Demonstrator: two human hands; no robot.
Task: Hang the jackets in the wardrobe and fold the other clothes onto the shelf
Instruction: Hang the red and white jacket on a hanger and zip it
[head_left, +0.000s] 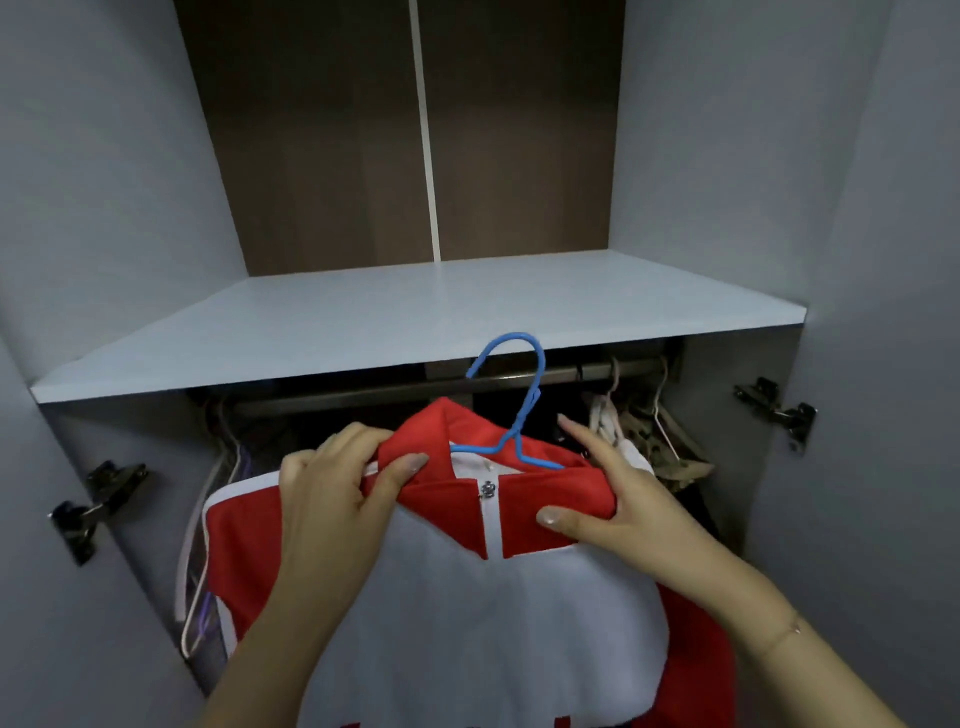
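Red-and-white jacket (467, 597) on blue hanger (519, 395), lower centre of frame, in front of the wardrobe rail (363, 397); hook not over the rail. Left hand (337, 493) pinches the collar's left side, right hand (608, 499) grips its right side, index finger extended. Pale shelf (363, 322) above. Other hangers (639, 415) at right on rail.

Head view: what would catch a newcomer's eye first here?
The red and white jacket at centre, on a blue hanger whose hook rises before the shelf edge. The left hand and right hand grip its red collar from either side.
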